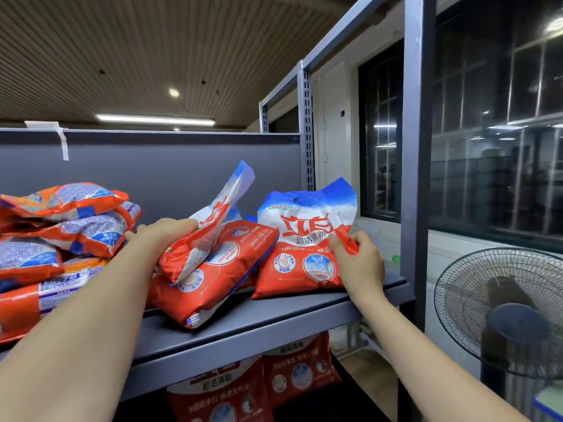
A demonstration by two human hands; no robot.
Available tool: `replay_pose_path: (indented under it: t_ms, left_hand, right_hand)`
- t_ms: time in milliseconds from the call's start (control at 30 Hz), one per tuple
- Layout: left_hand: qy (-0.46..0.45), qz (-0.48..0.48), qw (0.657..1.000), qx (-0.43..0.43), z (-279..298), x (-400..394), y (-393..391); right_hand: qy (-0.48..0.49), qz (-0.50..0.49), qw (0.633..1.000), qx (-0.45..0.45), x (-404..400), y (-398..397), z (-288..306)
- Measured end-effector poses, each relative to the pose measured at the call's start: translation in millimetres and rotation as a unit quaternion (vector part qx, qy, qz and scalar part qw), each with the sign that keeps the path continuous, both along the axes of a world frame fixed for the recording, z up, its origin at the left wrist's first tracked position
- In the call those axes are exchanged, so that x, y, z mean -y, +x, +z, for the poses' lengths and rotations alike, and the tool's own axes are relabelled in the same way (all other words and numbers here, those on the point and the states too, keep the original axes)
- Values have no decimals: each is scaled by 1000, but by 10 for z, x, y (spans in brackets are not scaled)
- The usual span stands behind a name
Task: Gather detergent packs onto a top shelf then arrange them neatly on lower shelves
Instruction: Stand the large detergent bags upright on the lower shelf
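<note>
Several red, white and blue detergent packs lie on the grey top shelf point(274, 318). My left hand point(164, 236) grips a tilted pack point(207, 233) that rests on a flat pack point(219, 278) beneath it. My right hand point(356, 260) pinches the right edge of an upright pack point(301, 245) at the shelf's right end. A stack of orange and blue packs point(61, 226) sits at the left. Two more red packs point(259, 385) stand on the shelf below.
A grey steel upright point(417, 147) frames the shelf's right front corner, with a slotted post point(306, 132) at the back. A black standing fan point(505, 312) is to the right. Dark windows point(499, 117) lie behind it. A grey back panel point(146, 169) closes the shelf.
</note>
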State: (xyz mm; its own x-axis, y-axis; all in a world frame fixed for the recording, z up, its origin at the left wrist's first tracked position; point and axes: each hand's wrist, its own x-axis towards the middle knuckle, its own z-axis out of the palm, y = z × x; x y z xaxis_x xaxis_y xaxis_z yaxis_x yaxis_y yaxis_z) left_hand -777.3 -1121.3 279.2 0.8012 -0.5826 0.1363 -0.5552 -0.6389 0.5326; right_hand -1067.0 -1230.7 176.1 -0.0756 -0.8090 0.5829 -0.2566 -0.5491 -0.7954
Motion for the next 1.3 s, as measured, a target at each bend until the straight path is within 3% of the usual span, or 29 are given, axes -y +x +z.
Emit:
replay_pose_path:
  t_ms: [167, 267, 367, 533, 767, 867, 1100, 1300]
  left_hand:
    - [33, 18, 996, 79, -62, 54, 116]
    - [-119, 25, 989, 85, -74, 16, 112]
    - [-284, 74, 949, 115, -71, -148, 46]
    - [-392, 171, 892, 145, -17, -436, -204]
    - [-397, 164, 852, 298, 82, -534, -806]
    - [-410, 144, 841, 321, 52, -598, -1097]
    - [-315, 132, 880, 330, -452, -620, -1505]
    - [-257, 118, 919, 275, -667, -567, -1667]
  right_hand:
    - [-6, 11, 998, 68, -66, -21, -18]
    - [24, 11, 999, 31, -63, -26, 73]
    - [97, 24, 994, -31, -17, -28, 214]
    - [141, 26, 989, -37, -33, -43, 348]
    - [-25, -43, 998, -28, -388, -197, 341]
    - [-79, -57, 995, 9, -541, -314, 325]
    - [-108, -113, 986, 62, -694, -545, 154]
    - [-100, -100, 989, 33, -612, -788, 31]
